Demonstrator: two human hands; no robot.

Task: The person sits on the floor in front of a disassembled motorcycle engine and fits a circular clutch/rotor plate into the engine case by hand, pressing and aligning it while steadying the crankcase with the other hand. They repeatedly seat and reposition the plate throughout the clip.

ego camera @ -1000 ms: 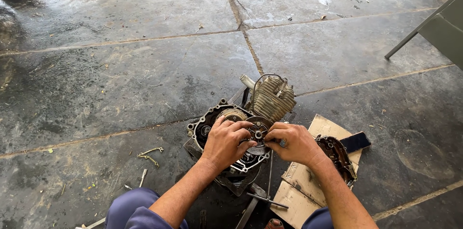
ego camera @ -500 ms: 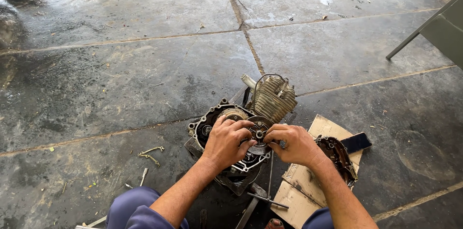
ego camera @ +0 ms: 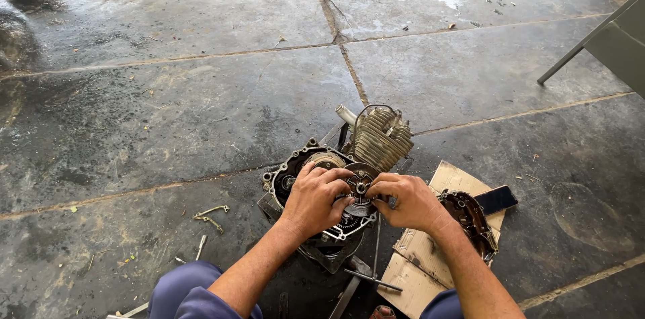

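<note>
1. Left hand (ego camera: 314, 199) lies palm-down over the open side of the engine (ego camera: 336, 191), fingers curled and closed on the round clutch part (ego camera: 360, 185) at its centre, thumb tucked beneath.
2. Right hand (ego camera: 405, 202) meets it from the right, fingertips pinched narrow on the same part's hub; a ring shows on one finger. Whether a small fastener sits between those fingertips cannot be told.
3. Both forearms run up from the near edge and converge, wrists slightly bent down, knees in blue trousers (ego camera: 195, 292) to either side, indicating a low squat over the work.
4. Judgement: one hand appears to steady the part while the other works its centre.
5. Engine rests on the stone floor (ego camera: 175, 111), finned cylinder (ego camera: 381, 136) pointing far.
6. Removed side cover (ego camera: 470, 215) lies on flattened cardboard (ego camera: 430, 258) just right, probably to keep it off the grit; a dark phone (ego camera: 496, 199) lies at the sheet's far-right edge.
7. T-handle wrench (ego camera: 368, 279) lies near, below the engine; loose bent wire clips (ego camera: 209, 217) lie left, apart.
</note>
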